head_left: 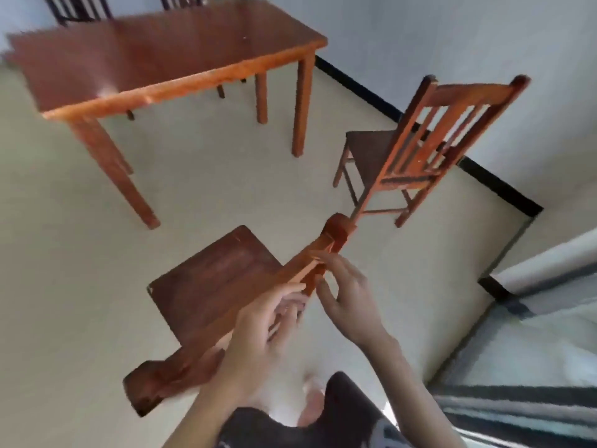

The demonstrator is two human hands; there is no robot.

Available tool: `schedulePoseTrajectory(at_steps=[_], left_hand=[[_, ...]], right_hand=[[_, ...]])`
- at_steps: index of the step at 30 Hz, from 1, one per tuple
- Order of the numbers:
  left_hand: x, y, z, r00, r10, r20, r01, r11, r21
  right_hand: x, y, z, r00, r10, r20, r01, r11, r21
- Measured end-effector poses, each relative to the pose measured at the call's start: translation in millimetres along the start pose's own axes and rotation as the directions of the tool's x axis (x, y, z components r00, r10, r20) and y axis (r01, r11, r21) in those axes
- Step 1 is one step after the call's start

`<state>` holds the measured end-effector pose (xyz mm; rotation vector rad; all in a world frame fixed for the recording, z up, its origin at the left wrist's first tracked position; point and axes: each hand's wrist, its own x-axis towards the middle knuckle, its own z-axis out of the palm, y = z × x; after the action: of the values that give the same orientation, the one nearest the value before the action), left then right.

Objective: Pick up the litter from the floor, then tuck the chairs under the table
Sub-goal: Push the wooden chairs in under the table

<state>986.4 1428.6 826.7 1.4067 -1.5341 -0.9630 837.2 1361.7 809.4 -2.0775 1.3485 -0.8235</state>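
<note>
A wooden chair stands just in front of me, its dark seat [210, 279] facing the table and its top rail [181, 360] running from lower left to upper right. My left hand [258, 334] lies over the rail with its fingers stretched along it, blurred. My right hand [350, 302] holds the rail near its right end, fingers on top and thumb underneath. The wooden table [181, 88] stands beyond at the upper left. A second wooden chair [420, 147] stands off to the right of the table, by the wall. I see no litter on the pale floor.
Two dark chairs [80, 8] sit at the table's far side. A black skirting [497, 182] lines the wall on the right. Striped fabric [517, 412] and a dark frame fill the lower right corner. My legs and one foot [310, 409] are below the hands.
</note>
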Motion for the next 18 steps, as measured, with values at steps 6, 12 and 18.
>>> schedulePoseTrajectory(at_steps=[6,12,18], left_hand=[[-8.4,-20.3,-0.4,0.92,-0.081,-0.384,0.27,0.841,0.469],[-13.4,-40.6,-6.3,0.905,-0.219,-0.365,0.425,0.46,0.78],[4.4,-41.0,-9.6,0.889,-0.294,-0.351,0.445,0.373,0.815]], right_hand=[[42.6,4.7,24.5,0.753,-0.444,0.486,0.606,0.755,-0.249],[69.7,-2.4,38.4,0.576,-0.361,0.734,0.711,0.665,-0.23],[93.6,-8.7,42.1,0.477,-0.225,0.849,0.697,0.685,-0.21]])
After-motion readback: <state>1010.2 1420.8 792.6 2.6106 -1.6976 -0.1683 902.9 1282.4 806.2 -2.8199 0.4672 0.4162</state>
